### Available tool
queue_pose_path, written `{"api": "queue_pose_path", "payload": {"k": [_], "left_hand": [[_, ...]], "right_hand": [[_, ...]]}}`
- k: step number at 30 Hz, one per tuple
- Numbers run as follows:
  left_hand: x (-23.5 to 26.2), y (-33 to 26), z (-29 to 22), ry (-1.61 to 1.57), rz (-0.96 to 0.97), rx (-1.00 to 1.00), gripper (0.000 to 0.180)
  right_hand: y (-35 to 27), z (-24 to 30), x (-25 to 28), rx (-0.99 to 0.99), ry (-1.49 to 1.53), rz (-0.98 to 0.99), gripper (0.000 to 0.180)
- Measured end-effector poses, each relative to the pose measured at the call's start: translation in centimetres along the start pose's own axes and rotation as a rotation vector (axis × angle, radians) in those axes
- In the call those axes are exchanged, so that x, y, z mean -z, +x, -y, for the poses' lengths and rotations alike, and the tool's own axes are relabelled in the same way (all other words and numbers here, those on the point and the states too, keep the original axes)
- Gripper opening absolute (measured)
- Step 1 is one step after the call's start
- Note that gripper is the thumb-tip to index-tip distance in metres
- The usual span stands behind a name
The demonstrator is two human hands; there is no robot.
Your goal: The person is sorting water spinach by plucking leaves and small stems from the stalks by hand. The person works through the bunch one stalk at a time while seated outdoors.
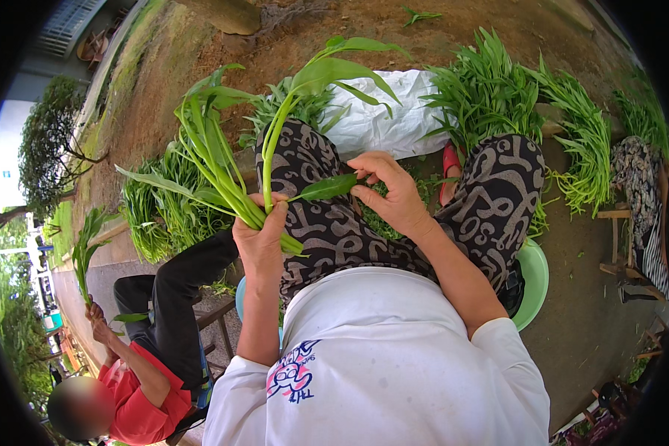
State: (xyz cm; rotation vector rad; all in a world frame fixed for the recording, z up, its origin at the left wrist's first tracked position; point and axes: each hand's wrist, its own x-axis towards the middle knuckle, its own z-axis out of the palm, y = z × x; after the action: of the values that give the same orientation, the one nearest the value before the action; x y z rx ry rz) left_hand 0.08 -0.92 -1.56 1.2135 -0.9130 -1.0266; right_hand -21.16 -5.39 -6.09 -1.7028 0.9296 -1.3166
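A bunch of water spinach (219,167), long green stems with narrow leaves, is gripped near its cut ends by my left hand (260,238). One stem (273,145) stands up apart from the rest, pinched at its base by that hand's thumb. From this stem a single leaf (327,187) reaches out to the right. My right hand (391,192) pinches the tip of that leaf between thumb and fingers. Both hands are held above my lap, over my black patterned trousers (334,245).
A white plastic sheet (386,111) lies ahead, with heaps of greens (490,89) to its right and more (175,189) at left. A green basin (531,286) stands by my right hip. At left sits a person in a red shirt (145,394), holding a few stems.
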Motion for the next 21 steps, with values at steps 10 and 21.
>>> {"api": "queue_pose_path", "payload": {"k": [10,21], "left_hand": [[-0.17,0.18,-0.39,-0.007,0.009,0.021,0.015],[-0.09,0.10,-0.25,-0.011,0.007,-0.001,0.014]], "right_hand": [[-0.56,-0.21,0.14,-0.304,0.227,0.033,0.016],[-0.33,-0.32,0.33,-0.407,0.461,0.109,0.018]]}}
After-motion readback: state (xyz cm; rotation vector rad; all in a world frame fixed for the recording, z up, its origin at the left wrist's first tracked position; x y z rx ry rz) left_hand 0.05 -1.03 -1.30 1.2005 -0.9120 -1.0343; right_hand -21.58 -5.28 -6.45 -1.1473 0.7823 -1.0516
